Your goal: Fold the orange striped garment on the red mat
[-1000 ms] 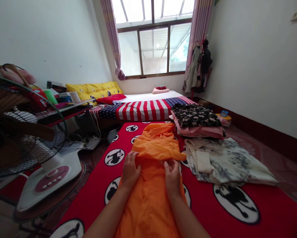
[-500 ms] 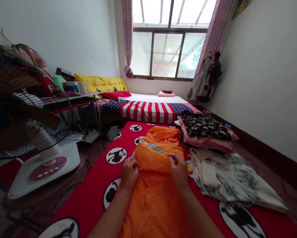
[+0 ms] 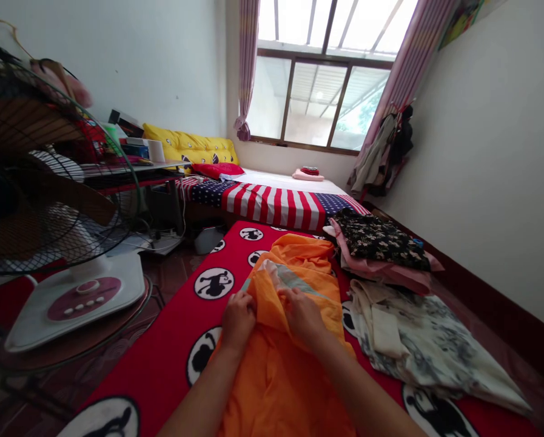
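An orange garment (image 3: 281, 376) with a pale grey-green band lies spread lengthwise on the red printed cloth (image 3: 171, 352). My left hand (image 3: 239, 317) grips the left edge of a folded-over part, its fingers closed on the fabric. My right hand (image 3: 302, 315) pinches the same fold nearer the middle, lifting the cloth a little so the pale inner side shows. Beyond both hands, the far end of the garment is bunched. Just to the right lies a cream garment with a grey pattern (image 3: 439, 340), loosely folded.
Behind the cream garment is a stack topped by black floral cloth (image 3: 381, 240). A fan (image 3: 76, 291) stands on a round stool at the left. Farther back are a bed with a striped cover (image 3: 272, 203), a cluttered desk (image 3: 162, 164) and hanging clothes (image 3: 383, 149).
My right hand has moved left along the fold, toward my left hand, pulling the fabric with it. The right side of the fold now slants and lies looser. My left hand stays about in place.
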{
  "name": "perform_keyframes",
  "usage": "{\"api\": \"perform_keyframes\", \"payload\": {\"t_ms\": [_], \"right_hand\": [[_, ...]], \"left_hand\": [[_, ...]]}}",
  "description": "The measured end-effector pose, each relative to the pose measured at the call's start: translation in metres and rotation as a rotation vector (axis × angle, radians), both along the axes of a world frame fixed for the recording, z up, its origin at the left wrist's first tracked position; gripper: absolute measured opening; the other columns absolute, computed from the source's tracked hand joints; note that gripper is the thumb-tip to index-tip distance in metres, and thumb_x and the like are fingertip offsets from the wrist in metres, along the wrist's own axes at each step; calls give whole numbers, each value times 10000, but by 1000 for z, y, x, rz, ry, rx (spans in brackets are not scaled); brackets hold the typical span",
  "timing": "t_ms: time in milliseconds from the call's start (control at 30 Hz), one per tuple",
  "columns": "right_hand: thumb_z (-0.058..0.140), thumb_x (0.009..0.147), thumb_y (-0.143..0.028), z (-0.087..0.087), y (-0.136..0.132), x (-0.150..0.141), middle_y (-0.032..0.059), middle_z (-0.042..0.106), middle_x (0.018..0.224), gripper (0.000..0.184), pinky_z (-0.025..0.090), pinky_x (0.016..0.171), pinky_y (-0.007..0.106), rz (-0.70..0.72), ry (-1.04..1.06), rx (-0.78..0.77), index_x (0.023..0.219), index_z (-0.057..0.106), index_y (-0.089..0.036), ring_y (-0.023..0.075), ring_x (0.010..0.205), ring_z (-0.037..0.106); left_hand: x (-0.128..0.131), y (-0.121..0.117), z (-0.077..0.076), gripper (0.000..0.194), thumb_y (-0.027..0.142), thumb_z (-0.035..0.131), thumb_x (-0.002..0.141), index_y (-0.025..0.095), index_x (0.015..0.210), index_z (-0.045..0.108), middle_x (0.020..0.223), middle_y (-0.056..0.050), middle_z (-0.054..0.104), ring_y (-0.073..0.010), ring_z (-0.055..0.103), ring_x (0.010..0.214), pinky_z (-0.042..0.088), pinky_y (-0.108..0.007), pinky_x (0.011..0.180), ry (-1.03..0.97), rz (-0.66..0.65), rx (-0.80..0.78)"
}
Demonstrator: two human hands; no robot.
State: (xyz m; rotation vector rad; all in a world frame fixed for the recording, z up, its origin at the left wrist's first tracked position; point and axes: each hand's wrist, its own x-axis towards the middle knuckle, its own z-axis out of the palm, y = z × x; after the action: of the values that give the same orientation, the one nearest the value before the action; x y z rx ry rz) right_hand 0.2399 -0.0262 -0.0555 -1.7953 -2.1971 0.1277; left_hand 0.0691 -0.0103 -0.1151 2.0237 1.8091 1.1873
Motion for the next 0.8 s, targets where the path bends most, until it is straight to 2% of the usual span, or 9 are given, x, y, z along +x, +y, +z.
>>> {"api": "perform_keyframes", "payload": {"t_ms": [67,200,300,400,433,500,567,633,800], "right_hand": [[443,825,-89,-5,4,-9,65,657,1076,412,412,692,242,52,-90,20,1158,627,-247,183,862,639],[412,874,-131,-8,4,-17,84,678,999,310,417,699,260,102,-135,47,912,708,-216,208,898,615],[435,880,-203,1,3,-6,78,686,910,289,427,727,267,20,-64,106,838,720,-220,211,901,607],[485,816,-243,11,6,17,47,700,942,235,436,805,271,-87,167,233,780,717,-229,199,932,611],[488,796,-246,12,8,26,40,707,944,228,440,808,270,-122,241,237,768,713,-225,195,921,620],[465,777,-241,12,12,39,32,720,843,241,453,734,257,-185,310,143,720,697,-209,182,809,644],[447,764,-223,8,15,48,28,692,664,261,435,614,239,-243,297,19,636,673,-195,168,652,633],[457,738,-205,6,19,52,37,655,574,254,398,551,238,-293,250,-28,575,652,-185,169,580,609],[468,751,-225,20,36,46,112,711,784,254,379,593,286,-410,196,29,762,719,-190,230,729,637]], "left_hand": [[0,0,0,242,1,468,731,200,611,534,788,-45,607,-209,536,830,411,-299,717,9,-4,-3],[0,0,0,232,9,480,729,197,617,557,799,-49,617,-211,534,838,418,-305,734,-7,-19,3],[-1,1,0,251,-15,477,704,196,598,560,767,-40,611,-198,545,825,424,-297,747,-61,-21,1],[-1,1,-2,252,-24,483,687,193,592,569,754,-33,606,-187,557,817,429,-292,764,-103,-18,3],[0,1,-2,250,-25,485,682,192,594,573,758,-32,606,-185,560,819,429,-290,765,-112,-16,6],[0,1,-3,250,-28,487,673,190,597,580,766,-32,606,-183,563,823,431,-286,763,-125,-17,10],[0,0,-3,252,-34,485,665,187,595,583,770,-33,602,-180,565,823,434,-284,764,-140,-26,19],[0,0,-1,252,-33,486,667,187,595,584,768,-32,598,-177,568,824,440,-282,767,-158,-50,38],[1,-3,4,250,-9,480,712,200,618,582,804,-27,597,-178,575,859,449,-289,790,-236,-49,136]]}}
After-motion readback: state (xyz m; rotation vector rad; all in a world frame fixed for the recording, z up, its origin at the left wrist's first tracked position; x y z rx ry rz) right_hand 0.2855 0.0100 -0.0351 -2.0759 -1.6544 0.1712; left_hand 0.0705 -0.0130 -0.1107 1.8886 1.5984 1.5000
